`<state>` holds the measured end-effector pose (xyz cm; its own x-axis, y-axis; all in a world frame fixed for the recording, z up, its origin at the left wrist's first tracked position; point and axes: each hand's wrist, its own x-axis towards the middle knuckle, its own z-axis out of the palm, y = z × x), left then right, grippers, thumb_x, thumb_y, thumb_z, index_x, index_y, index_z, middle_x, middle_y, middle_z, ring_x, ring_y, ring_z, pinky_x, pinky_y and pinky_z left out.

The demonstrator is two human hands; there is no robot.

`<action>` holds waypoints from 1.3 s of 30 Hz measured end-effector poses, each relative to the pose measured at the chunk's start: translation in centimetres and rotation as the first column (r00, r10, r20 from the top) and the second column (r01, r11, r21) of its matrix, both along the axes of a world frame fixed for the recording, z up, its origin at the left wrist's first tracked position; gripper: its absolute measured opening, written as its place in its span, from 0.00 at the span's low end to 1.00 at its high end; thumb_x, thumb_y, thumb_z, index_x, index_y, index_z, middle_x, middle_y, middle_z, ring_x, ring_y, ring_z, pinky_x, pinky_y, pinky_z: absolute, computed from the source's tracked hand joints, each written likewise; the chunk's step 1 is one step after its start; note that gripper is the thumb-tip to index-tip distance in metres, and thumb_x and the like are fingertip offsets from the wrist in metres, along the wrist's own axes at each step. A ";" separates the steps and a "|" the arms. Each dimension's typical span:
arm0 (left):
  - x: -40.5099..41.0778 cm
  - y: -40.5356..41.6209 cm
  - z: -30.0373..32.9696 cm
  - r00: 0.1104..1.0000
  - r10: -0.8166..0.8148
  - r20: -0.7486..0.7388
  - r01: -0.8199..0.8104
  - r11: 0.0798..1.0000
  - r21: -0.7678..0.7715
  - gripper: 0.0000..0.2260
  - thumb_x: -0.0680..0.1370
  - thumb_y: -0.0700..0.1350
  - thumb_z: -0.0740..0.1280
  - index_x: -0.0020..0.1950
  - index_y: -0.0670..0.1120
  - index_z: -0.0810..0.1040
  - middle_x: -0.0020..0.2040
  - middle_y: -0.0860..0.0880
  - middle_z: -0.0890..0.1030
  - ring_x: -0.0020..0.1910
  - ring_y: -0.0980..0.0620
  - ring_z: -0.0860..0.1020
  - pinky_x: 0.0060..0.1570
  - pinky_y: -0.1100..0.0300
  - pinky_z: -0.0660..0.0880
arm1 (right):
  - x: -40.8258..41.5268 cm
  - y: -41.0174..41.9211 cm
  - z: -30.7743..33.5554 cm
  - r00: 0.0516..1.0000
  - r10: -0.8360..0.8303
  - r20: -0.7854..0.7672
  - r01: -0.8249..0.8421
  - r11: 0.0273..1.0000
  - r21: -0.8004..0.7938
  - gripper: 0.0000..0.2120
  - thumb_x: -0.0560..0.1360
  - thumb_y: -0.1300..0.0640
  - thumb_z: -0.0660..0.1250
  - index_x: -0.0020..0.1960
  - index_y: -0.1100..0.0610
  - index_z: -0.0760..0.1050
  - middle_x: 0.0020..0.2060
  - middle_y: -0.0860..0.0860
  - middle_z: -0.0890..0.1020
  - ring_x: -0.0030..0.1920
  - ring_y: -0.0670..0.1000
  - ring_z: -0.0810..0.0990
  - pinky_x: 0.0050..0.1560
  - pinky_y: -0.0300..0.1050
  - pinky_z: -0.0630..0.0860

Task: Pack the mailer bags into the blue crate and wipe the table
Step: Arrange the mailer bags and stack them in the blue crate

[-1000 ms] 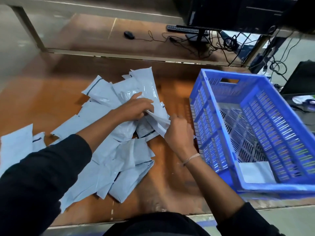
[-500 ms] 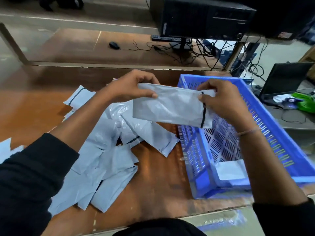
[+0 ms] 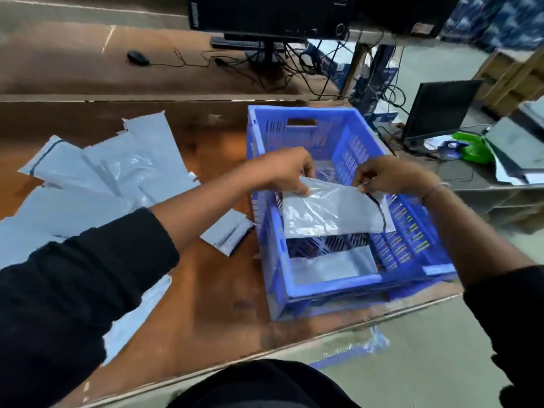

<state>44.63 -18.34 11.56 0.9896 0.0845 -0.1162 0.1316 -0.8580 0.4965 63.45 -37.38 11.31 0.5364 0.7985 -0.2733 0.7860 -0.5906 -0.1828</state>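
Both hands pinched 1 mailer bag [image 3: 329, 213] by its top corners, left hand [image 3: 287, 172], right hand [image 3: 391, 176], spreading it flat over the blue crate [image 3: 338, 285] at the worktop's [image 3: 206, 304] right edge, likely so it would lie neatly.

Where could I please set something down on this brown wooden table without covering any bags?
Bare wood shows between the loose grey mailer bags and the blue slotted plastic crate, widening toward the near edge of the brown wooden table. The far strip behind the pile is bare too. The left side is crowded with bags; both hands hold a bag over the crate.
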 end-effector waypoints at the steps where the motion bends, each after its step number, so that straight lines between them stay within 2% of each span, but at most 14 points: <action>1: 0.7 -1.0 -0.7 0.996 -0.029 -0.081 0.033 0.998 0.051 0.09 0.75 0.48 0.77 0.51 0.49 0.79 0.50 0.50 0.80 0.49 0.50 0.77 0.43 0.60 0.67 | 0.3 -0.2 -0.9 1.000 0.015 -0.009 -0.016 0.996 -0.091 0.12 0.72 0.63 0.73 0.43 0.46 0.79 0.35 0.42 0.80 0.42 0.49 0.77 0.46 0.41 0.71; 6: 3.3 -4.5 -4.6 0.893 -0.156 -0.422 0.264 0.942 0.209 0.11 0.76 0.49 0.76 0.50 0.45 0.78 0.45 0.44 0.77 0.40 0.47 0.71 0.29 0.59 0.62 | 0.2 -1.0 -5.0 0.988 0.153 -0.027 -0.152 0.922 -0.356 0.10 0.70 0.61 0.71 0.45 0.46 0.79 0.37 0.44 0.80 0.42 0.48 0.80 0.42 0.38 0.75; 9: 3.7 -5.7 -6.0 0.791 -0.181 -0.584 0.358 0.912 0.201 0.13 0.77 0.49 0.76 0.49 0.44 0.76 0.43 0.45 0.75 0.34 0.48 0.68 0.30 0.58 0.63 | 0.1 -1.3 -6.8 0.979 0.159 -0.125 -0.197 0.883 -0.426 0.10 0.68 0.62 0.72 0.42 0.47 0.80 0.37 0.46 0.83 0.41 0.53 0.84 0.46 0.50 0.84; 13: 3.2 -6.9 -6.9 0.691 -0.179 -0.701 0.449 0.866 0.220 0.14 0.77 0.51 0.75 0.47 0.41 0.79 0.35 0.46 0.78 0.31 0.47 0.72 0.30 0.58 0.67 | -0.7 -1.5 -7.8 0.967 0.180 -0.183 -0.245 0.859 -0.449 0.09 0.69 0.64 0.75 0.48 0.55 0.84 0.34 0.47 0.81 0.32 0.46 0.77 0.40 0.46 0.81; 17: 3.4 -7.4 -7.2 0.667 -0.137 -0.733 0.464 0.845 0.264 0.16 0.78 0.54 0.74 0.43 0.41 0.81 0.37 0.45 0.80 0.35 0.44 0.76 0.38 0.55 0.73 | -1.0 -1.5 -7.8 0.969 0.165 -0.182 -0.227 0.883 -0.411 0.10 0.68 0.62 0.77 0.48 0.53 0.85 0.38 0.50 0.84 0.33 0.47 0.79 0.41 0.46 0.81; 19: 3.3 -7.2 -6.7 0.703 -0.121 -0.701 0.439 0.850 0.293 0.15 0.78 0.53 0.74 0.40 0.42 0.81 0.35 0.46 0.80 0.34 0.45 0.76 0.37 0.55 0.73 | -0.9 -1.5 -7.5 0.974 0.143 -0.174 -0.201 0.898 -0.390 0.09 0.68 0.61 0.77 0.46 0.51 0.86 0.40 0.51 0.87 0.39 0.52 0.84 0.44 0.48 0.82; 21: 2.9 -6.7 -5.6 0.801 -0.129 -0.585 0.363 0.881 0.303 0.12 0.77 0.51 0.75 0.45 0.42 0.81 0.40 0.45 0.81 0.38 0.44 0.78 0.36 0.56 0.73 | -1.0 -1.4 -6.9 0.981 0.122 -0.150 -0.167 0.925 -0.342 0.10 0.67 0.63 0.75 0.44 0.49 0.85 0.40 0.50 0.87 0.42 0.53 0.85 0.45 0.48 0.83; 23: 2.1 -5.6 -4.4 0.925 -0.121 -0.359 0.222 0.941 0.255 0.15 0.76 0.49 0.76 0.58 0.44 0.80 0.50 0.48 0.84 0.49 0.46 0.81 0.42 0.55 0.76 | -1.0 -1.1 -6.0 0.990 0.097 -0.104 -0.120 0.962 -0.245 0.12 0.67 0.64 0.72 0.41 0.47 0.84 0.40 0.47 0.87 0.43 0.51 0.85 0.46 0.47 0.83; 25: 1.2 -4.0 -3.3 0.989 -0.077 -0.126 0.090 0.991 0.101 0.15 0.77 0.46 0.76 0.61 0.45 0.79 0.51 0.51 0.85 0.51 0.52 0.83 0.50 0.53 0.79 | -1.2 -0.8 -5.0 0.994 0.086 -0.070 -0.095 0.986 -0.135 0.13 0.69 0.65 0.70 0.44 0.47 0.84 0.39 0.44 0.85 0.42 0.45 0.82 0.45 0.39 0.77; 28: -0.8 -1.4 -2.3 0.998 0.039 0.055 -0.026 0.974 -0.226 0.11 0.77 0.43 0.76 0.58 0.44 0.81 0.48 0.50 0.87 0.48 0.54 0.86 0.54 0.50 0.82 | -1.6 0.0 -3.9 0.995 0.047 -0.087 -0.044 0.999 0.028 0.11 0.71 0.63 0.72 0.47 0.49 0.85 0.37 0.42 0.84 0.35 0.34 0.78 0.38 0.29 0.71; 31: -3.8 1.1 -1.2 0.978 0.149 0.148 -0.048 0.845 -0.532 0.11 0.79 0.39 0.74 0.59 0.38 0.80 0.50 0.41 0.87 0.50 0.45 0.87 0.53 0.49 0.84 | -2.7 1.0 -2.6 0.972 -0.012 -0.236 0.064 0.975 0.215 0.07 0.71 0.61 0.75 0.46 0.50 0.85 0.39 0.49 0.86 0.35 0.41 0.82 0.43 0.47 0.82; 33: -5.8 3.1 -0.7 0.959 0.199 0.200 -0.038 0.795 -0.605 0.12 0.79 0.40 0.73 0.60 0.37 0.79 0.51 0.40 0.87 0.50 0.43 0.87 0.51 0.51 0.85 | -4.3 2.0 -1.4 0.948 -0.025 -0.318 0.138 0.931 0.338 0.05 0.72 0.61 0.76 0.46 0.52 0.85 0.38 0.51 0.86 0.39 0.51 0.85 0.46 0.55 0.85; 36: -8.5 6.3 -1.3 0.927 0.304 0.218 -0.095 0.755 -0.648 0.12 0.79 0.39 0.73 0.61 0.36 0.79 0.51 0.40 0.87 0.49 0.44 0.86 0.49 0.52 0.84 | -8.0 3.9 0.8 0.920 0.004 -0.393 0.196 0.862 0.468 0.04 0.74 0.62 0.75 0.47 0.56 0.84 0.38 0.55 0.87 0.38 0.51 0.85 0.43 0.50 0.83; 39: -11.2 9.5 -3.0 0.906 0.382 0.184 -0.215 0.787 -0.577 0.11 0.79 0.40 0.73 0.60 0.38 0.80 0.49 0.42 0.87 0.48 0.46 0.87 0.48 0.57 0.84 | -12.9 6.0 2.6 0.896 0.058 -0.440 0.211 0.817 0.536 0.03 0.75 0.63 0.74 0.48 0.61 0.83 0.39 0.61 0.86 0.38 0.56 0.84 0.42 0.50 0.81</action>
<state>33.44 -8.82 8.54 0.9205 0.3887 0.0405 0.1225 -0.3854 0.9146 50.52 -31.33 13.92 0.5418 0.8405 -0.0050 0.5083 -0.3324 -0.7944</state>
